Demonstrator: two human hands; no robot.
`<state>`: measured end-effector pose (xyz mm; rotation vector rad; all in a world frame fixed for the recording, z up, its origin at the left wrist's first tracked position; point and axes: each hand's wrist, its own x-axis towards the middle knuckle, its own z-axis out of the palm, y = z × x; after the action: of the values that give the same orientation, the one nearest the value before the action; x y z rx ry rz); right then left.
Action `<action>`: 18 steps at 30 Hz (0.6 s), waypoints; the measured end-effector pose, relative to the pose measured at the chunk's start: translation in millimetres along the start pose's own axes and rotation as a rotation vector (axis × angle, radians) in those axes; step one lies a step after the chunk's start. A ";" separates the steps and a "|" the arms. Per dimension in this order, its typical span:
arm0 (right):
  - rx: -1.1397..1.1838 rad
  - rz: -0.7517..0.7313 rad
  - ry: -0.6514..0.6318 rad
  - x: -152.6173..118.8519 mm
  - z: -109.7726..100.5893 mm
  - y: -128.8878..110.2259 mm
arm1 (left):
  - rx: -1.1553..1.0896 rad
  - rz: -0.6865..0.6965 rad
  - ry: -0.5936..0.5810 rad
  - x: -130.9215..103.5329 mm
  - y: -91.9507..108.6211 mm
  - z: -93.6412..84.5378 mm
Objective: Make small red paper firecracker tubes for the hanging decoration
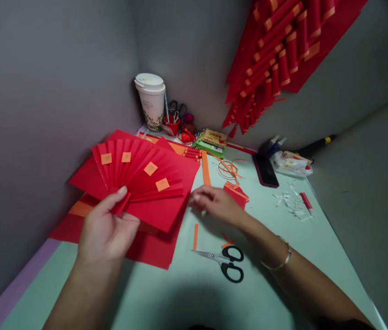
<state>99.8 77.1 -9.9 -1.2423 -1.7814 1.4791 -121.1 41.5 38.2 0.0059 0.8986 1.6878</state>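
Observation:
My left hand (111,227) grips a pleated red paper fan (139,169) at its narrow base, thumb on top. Several small orange squares with faint marks are stuck on its folds. Behind and beneath the fan lie large red paper sheets (166,215). Close to their right edge is my right hand (218,204), its fingers curled together; whether anything is pinched there is hidden. A pair of black-handled scissors (226,262) lies on the table below that hand, blades partly apart, beside a short orange paper strip (196,236).
Along the back stand a white lidded cup (151,103) and a small red cup (171,124). A phone (265,170), white paper scraps (293,204) and a red glue stick (306,203) lie at right. A red paper firecracker decoration (276,55) hangs on the wall.

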 end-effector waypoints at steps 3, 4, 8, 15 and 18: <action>-0.605 -0.441 -0.165 -28.6 36.6 1.7 | -0.008 0.021 0.018 6.6 5.5 3.7; -0.734 -0.532 -0.198 -36.6 49.5 2.1 | 0.001 0.016 0.035 8.2 6.2 4.9; -1.041 -0.766 -0.226 -48.7 84.0 0.5 | 0.034 -0.025 0.113 12.9 5.6 8.8; -1.076 -0.940 -0.083 -46.3 76.6 -0.6 | 0.025 -0.072 0.113 14.7 5.6 12.5; -1.047 -0.944 -0.041 -44.2 68.5 4.3 | 0.009 -0.074 0.090 13.3 5.7 13.2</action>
<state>64.3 5.4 -25.7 -0.4918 -2.7003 -0.0076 -124.3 59.6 44.8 -0.0972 0.9620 1.6254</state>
